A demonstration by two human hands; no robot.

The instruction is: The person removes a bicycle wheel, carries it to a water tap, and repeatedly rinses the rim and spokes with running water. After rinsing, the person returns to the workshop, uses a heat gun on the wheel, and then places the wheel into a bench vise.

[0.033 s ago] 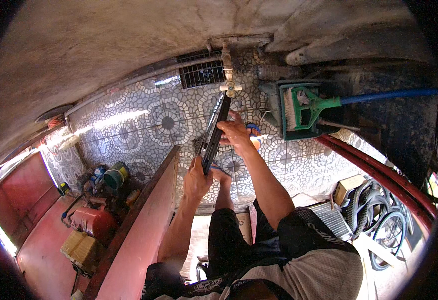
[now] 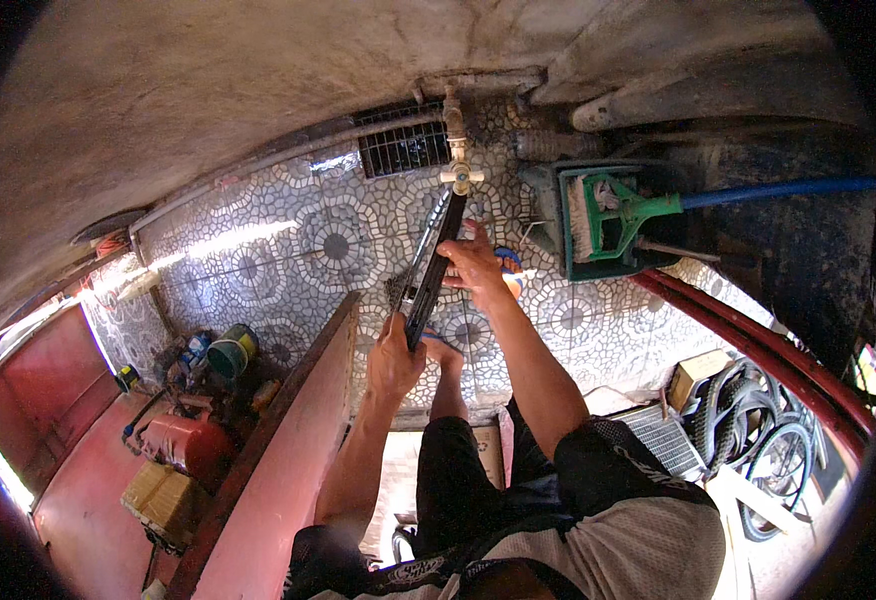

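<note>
A long black and silver metal piece (image 2: 436, 255) slants below a pale tap (image 2: 461, 177) on the wall pipe, its upper end under or against the tap. My left hand (image 2: 394, 360) is closed around its lower end. My right hand (image 2: 476, 262) grips its middle from the right, some fingers partly raised. A small dark toothed part sits on its left side, too small to make out. My sandalled feet show below on patterned tiles (image 2: 336, 244).
A drain grate (image 2: 398, 150) lies by the wall. Right are a green bin (image 2: 578, 262) with brushes, red rails (image 2: 738, 340) and coiled tyres (image 2: 748, 420). Left are a pink partition (image 2: 278, 470) with a dark top edge, a red tank (image 2: 183, 445), buckets (image 2: 233, 355) and a box (image 2: 163, 500).
My right hand has shifted very slightly along the metal piece, which has barely moved. The rest looks the same.
</note>
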